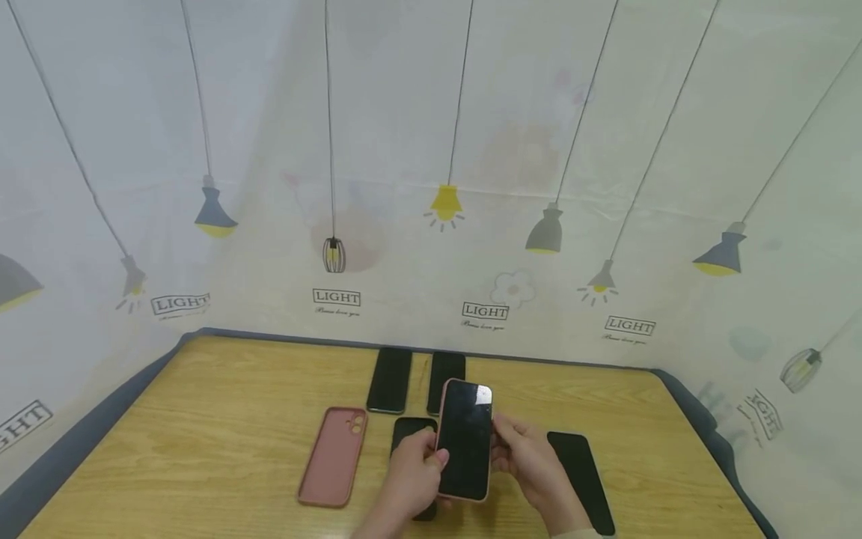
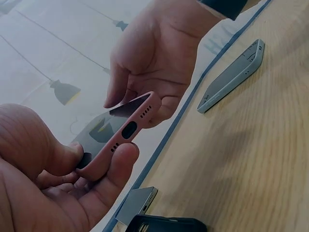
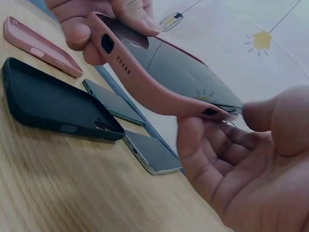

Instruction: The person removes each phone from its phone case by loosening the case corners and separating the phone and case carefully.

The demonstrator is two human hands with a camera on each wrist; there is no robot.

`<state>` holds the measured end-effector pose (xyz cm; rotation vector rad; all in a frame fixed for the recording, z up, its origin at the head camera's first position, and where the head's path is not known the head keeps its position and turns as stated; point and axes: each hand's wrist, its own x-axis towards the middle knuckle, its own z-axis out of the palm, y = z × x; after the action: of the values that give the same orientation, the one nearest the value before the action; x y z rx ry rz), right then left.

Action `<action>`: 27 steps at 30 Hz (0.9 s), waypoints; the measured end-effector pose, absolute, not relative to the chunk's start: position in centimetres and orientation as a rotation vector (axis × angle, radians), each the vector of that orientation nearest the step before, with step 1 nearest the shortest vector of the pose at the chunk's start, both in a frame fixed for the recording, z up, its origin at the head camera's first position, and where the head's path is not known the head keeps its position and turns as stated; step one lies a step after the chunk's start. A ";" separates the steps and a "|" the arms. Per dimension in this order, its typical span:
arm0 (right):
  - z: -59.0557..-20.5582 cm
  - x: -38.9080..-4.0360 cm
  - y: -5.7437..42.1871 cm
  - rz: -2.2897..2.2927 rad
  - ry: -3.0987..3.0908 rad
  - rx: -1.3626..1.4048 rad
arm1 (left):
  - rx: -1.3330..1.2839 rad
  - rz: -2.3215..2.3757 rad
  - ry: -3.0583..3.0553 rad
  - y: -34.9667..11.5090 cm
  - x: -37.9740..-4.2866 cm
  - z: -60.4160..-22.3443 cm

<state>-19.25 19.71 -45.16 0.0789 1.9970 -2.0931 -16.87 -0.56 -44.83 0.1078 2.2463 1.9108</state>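
Note:
Both hands hold a black-screened phone (image 1: 466,442) up off the table, screen facing up. A pink case (image 3: 145,89) is around it; in the right wrist view its side wall bows, and the phone's edge shows over the rim near the right thumb. At the lower left side, my left hand (image 1: 412,471) grips phone and case, thumb over the screen's edge. My right hand (image 1: 532,460) pinches the opposite side, thumb at the edge and fingers curled beneath. The back of the phone is hidden.
Left of the hands lies a second pink case (image 1: 333,457), hollow side up. A dark case (image 3: 58,106) lies partly under the left hand. Two phones (image 1: 390,380) lie toward the table's back edge, and another phone (image 1: 582,479) is beside the right forearm.

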 end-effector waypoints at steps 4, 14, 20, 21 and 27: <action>-45.0 -18.9 19.7 -2.034 2.020 -0.009 | 0.070 1.933 2.233 -0.7 -17.1 -44.7; -44.8 -17.9 19.3 -2.000 2.026 -0.102 | 0.030 2.001 2.225 -1.1 -17.3 -44.0; -45.2 -17.3 18.6 -2.004 2.009 -0.106 | 0.006 2.036 2.222 -1.0 -17.3 -43.8; -45.2 -17.2 18.5 -2.005 2.002 -0.104 | -0.001 2.045 2.224 -1.0 -17.3 -43.8; -45.2 -16.6 17.6 -2.021 2.022 -0.044 | -0.049 2.089 2.211 -0.8 -17.2 -43.8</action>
<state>-16.56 17.58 -45.17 -0.0444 2.0223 -2.0213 -17.22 -0.77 -43.84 -0.0492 2.2106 2.0888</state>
